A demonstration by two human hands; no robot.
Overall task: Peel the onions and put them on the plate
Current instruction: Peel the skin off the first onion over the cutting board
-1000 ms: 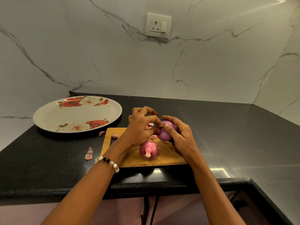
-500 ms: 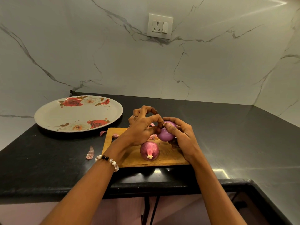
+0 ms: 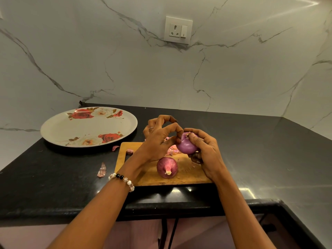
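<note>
Both hands grasp one peeled onion [image 3: 186, 146], tip up: right hand [image 3: 206, 151] cupping, left hand [image 3: 159, 142] pinching its left side.

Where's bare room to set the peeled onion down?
The flowered plate holds nothing. The black counter right of the cutting board is bare too. The board is crowded: the unpeeled onion, peel scraps and both hands; more peel lies left of it.

One purple onion [image 3: 186, 146] looks smooth and shiny, mostly peeled, held up just above the wooden board. The other onion [image 3: 167, 167] lies on its side on the board, reddish skin on, stem nub facing the camera. The rose-patterned plate [image 3: 71, 130] sits off to the left on the counter.
</note>
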